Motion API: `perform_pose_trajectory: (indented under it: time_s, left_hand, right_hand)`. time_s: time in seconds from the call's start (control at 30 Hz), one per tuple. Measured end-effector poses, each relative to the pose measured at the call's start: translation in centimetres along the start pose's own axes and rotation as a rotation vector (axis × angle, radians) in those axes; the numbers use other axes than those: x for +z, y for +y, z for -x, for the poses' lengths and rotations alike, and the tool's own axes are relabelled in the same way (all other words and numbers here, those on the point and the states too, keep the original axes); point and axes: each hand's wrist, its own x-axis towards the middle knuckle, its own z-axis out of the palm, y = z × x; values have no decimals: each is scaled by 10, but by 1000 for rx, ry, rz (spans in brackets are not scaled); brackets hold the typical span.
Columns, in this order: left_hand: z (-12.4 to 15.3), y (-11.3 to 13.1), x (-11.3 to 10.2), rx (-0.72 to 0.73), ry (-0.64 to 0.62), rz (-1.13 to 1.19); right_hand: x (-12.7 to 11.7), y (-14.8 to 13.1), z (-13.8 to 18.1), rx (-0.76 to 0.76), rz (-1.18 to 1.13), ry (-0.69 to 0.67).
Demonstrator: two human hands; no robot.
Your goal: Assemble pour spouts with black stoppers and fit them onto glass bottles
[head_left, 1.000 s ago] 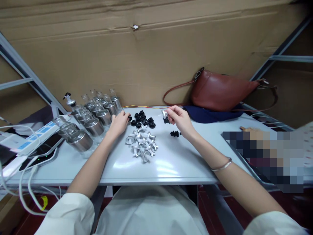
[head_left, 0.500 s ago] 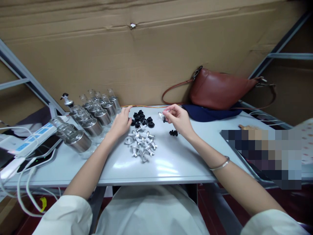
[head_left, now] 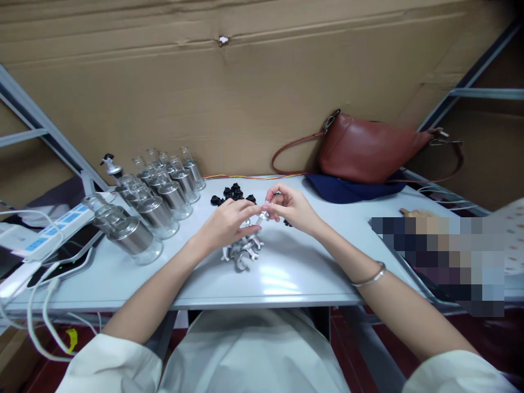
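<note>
My right hand (head_left: 293, 208) pinches a small silver pourer cap (head_left: 264, 216) between thumb and fingers. Close against it from the left comes my left hand (head_left: 227, 222), palm down, fingers stretched and thumb apart, its tips at the cap. Beneath the left hand lies a pile of loose silver pourer caps (head_left: 244, 260), partly covered. Behind that hand sits a group of black stoppers (head_left: 234, 191). Small black pieces (head_left: 287, 223) lie under the right hand, mostly hidden.
Glass bottles with steel sleeves (head_left: 135, 237) stand at left; one at the back bears a silver and black pourer (head_left: 111, 165). A power strip (head_left: 61, 232) with cables lies beside them. A brown bag (head_left: 368, 150) rests on dark blue cloth (head_left: 352, 191) at the back right.
My left hand has moved right and nearer, from beside the black stoppers to over the silver pile. My right hand has brought its cap slightly left and down; the hands now meet.
</note>
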Motion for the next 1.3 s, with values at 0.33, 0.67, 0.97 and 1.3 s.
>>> perform_pose_trajectory:
  time_s: [0.33,0.67,0.97,1.3]
  left_hand:
    - [-1,5,6,54,33,5]
    - [-2,5,4,59,49,-9]
    - [-3,3,0,69,75,-21]
    - [-4,3,1,76,71,-21]
  right_hand:
    - [-9,-4,1,-11,32,-132]
    - [-65,-2,-6,75,797,-16]
    - [-114,20,0,571,696,-465]
    - [-103,14,0,493,822,-407]
